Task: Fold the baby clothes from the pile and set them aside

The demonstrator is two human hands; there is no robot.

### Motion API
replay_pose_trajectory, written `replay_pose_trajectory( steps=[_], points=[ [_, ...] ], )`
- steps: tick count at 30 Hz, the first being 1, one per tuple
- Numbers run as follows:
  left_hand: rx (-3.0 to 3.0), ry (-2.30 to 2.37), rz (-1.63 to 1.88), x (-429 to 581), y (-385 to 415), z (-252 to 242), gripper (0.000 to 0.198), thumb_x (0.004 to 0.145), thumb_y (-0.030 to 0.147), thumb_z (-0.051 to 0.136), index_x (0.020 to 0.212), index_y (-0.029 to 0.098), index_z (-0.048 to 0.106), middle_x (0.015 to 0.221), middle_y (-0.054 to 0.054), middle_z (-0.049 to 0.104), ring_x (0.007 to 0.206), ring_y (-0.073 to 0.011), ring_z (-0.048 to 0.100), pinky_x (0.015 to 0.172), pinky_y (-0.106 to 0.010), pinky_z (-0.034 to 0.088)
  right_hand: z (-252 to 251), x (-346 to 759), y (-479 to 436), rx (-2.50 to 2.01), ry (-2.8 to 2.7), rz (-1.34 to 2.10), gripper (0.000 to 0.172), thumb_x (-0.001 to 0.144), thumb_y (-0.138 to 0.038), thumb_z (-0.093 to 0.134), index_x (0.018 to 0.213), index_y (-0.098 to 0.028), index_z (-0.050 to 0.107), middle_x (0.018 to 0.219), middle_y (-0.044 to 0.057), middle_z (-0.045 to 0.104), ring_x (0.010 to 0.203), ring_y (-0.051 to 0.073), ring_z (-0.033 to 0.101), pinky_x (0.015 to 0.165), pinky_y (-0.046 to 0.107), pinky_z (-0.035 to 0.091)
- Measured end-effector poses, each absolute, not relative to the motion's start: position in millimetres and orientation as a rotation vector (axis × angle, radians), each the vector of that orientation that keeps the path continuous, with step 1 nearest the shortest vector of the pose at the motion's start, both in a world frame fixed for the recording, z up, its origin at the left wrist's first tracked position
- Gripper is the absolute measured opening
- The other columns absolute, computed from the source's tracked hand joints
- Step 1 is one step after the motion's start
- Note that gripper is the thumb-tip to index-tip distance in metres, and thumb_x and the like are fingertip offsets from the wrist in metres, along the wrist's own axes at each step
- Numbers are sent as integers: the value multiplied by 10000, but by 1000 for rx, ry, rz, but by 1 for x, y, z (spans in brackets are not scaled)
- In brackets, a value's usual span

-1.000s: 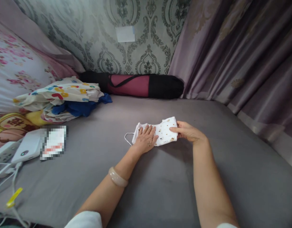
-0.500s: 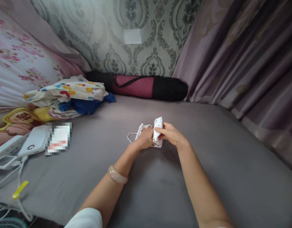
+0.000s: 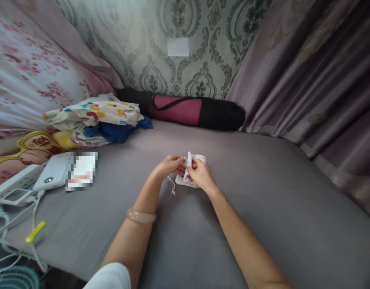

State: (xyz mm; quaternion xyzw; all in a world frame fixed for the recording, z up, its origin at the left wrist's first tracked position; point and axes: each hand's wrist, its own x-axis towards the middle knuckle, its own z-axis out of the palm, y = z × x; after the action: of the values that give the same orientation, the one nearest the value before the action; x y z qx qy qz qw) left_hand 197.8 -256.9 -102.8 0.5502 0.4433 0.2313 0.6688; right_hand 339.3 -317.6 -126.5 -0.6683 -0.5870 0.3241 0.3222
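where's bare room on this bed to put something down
Widest bare grey sheet lies right of the right hand, up to the curtain. Also free: between the white cloth and mat bag. Crowded left: clothes pile, power bank, cables.

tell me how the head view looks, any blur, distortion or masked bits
Head view: soft, even light, barely any shadow on the grey sheet; wide-angle lens bows the curtain and wallpaper; a pixelated patch sits at left; the white cloth between left hand and right hand shows too small for detail.
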Motion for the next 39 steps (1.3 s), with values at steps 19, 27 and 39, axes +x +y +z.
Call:
replay_pose_trajectory(
  steps=[19,27,39],
  points=[
    [1556,1152,494,212,-256,-122,97,696,151,660,741,130,576,520,59,517,438,-78,478,452,-185,369,-74,361,-331,-1676,-977,1192,217,848,-49,414,951,-122,590,706,44,679,521,114,631,509,210,516],
    [1532,1097,498,197,-256,-101,113,659,105,609,772,112,618,594,38,555,516,-81,506,491,-182,372,-100,391,-325,-1915,-1432,354,232,849,-165,471,974,-178,666,914,60,715,842,179,660,817,299,495],
    [1509,1084,507,200,-255,-116,134,657,100,617,790,117,614,563,48,562,493,-82,513,477,-179,364,-125,338,-337,-1920,-2030,142,546,987,-352,253,1451,-83,357,1523,136,299,1424,258,191,1151,470,142]
  ],
)
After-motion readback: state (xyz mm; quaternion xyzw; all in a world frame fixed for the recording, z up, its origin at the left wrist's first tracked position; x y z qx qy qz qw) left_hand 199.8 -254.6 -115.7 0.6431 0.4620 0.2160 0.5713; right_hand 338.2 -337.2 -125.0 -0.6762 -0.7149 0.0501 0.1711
